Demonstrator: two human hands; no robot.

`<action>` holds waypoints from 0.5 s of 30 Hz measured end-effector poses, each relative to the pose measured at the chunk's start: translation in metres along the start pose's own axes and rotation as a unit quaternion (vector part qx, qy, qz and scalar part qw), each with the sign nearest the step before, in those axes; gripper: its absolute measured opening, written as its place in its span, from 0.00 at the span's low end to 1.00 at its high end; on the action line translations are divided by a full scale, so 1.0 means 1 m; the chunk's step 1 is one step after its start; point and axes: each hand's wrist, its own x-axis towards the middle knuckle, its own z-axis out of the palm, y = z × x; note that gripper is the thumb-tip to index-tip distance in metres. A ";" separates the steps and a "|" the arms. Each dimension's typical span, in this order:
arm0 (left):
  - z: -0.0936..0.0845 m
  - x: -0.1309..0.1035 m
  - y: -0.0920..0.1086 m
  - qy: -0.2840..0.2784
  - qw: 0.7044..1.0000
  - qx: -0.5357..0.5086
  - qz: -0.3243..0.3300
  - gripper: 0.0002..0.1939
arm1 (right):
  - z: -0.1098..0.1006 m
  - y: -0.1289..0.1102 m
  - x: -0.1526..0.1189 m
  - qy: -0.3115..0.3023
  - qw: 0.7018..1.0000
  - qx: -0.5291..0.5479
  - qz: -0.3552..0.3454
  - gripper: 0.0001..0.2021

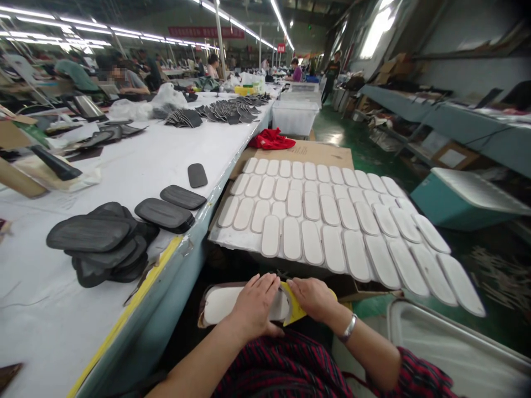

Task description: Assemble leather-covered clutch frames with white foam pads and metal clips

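Note:
Just in front of my body, a white oblong pad (pixel 222 305) with rounded ends and a darker rim lies lengthwise, left to right. Across its right half lies my left hand (pixel 258 304), fingers together on top and thumb along the near side, gripping it. My right hand (pixel 314 297) is closed over a yellow sheet (pixel 293 305) at the pad's right end. The fingers hide most of the sheet, and I cannot tell whether it is joined to the pad.
Rows of similar white pads (pixel 311 243) cover a cardboard-topped stand ahead. On the white table (pixel 136 157) at left are stacked dark oval pieces (pixel 103 237). A red cloth (pixel 272 139), clear plastic bins (pixel 294 115) and a teal box (pixel 464 199) stand beyond; people work farther back.

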 end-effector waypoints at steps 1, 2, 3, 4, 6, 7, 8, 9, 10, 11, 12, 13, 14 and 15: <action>0.000 -0.001 0.001 0.004 1.000 0.002 -0.002 0.55 | 0.000 -0.002 -0.001 -0.005 1.000 0.003 -0.003 0.26; 0.001 -0.002 0.003 0.005 1.000 0.004 -0.004 0.53 | 0.000 -0.003 -0.002 -0.010 1.000 0.006 -0.006 0.27; 0.000 -0.003 0.004 0.005 1.000 0.004 -0.006 0.52 | 0.000 -0.004 -0.003 -0.015 1.000 0.009 -0.012 0.27; 0.000 -0.004 0.006 0.000 1.000 0.001 -0.008 0.50 | -0.002 -0.003 -0.003 -0.021 0.999 0.012 -0.023 0.25; -0.004 -0.009 0.008 -0.017 1.000 -0.013 -0.012 0.48 | -0.006 0.003 -0.004 -0.038 0.997 0.022 -0.061 0.17; -0.007 -0.011 0.008 -0.026 0.999 -0.024 -0.016 0.48 | -0.008 0.007 -0.005 -0.045 0.995 0.027 -0.081 0.12; -0.011 -0.014 0.008 -0.031 0.999 -0.036 -0.022 0.49 | -0.011 0.013 -0.008 -0.047 0.994 0.030 -0.093 0.08; -0.015 -0.016 0.007 -0.032 0.998 -0.048 -0.029 0.50 | -0.013 0.018 -0.012 -0.041 0.994 0.032 -0.093 0.08; -0.020 -0.019 0.006 -0.030 0.997 -0.060 -0.036 0.52 | -0.015 0.022 -0.017 -0.028 0.996 0.030 -0.079 0.11; -0.024 -0.020 0.006 -0.030 0.996 -0.070 -0.043 0.55 | -0.015 0.024 -0.023 -0.008 0.998 0.026 -0.054 0.16; -0.028 -0.021 0.006 -0.032 0.995 -0.075 -0.051 0.58 | -0.014 0.024 -0.029 0.013 0.999 0.021 -0.026 0.20; -0.031 -0.022 0.006 -0.041 0.995 -0.074 -0.058 0.60 | -0.012 0.022 -0.034 0.033 0.999 0.015 -0.002 0.23; -0.032 -0.021 0.008 -0.056 0.994 -0.067 -0.064 0.62 | -0.009 0.018 -0.039 0.049 0.999 0.010 0.017 0.24; -0.032 -0.019 0.010 -0.070 0.994 -0.054 -0.070 0.64 | -0.006 0.012 -0.042 0.061 0.998 0.007 0.029 0.23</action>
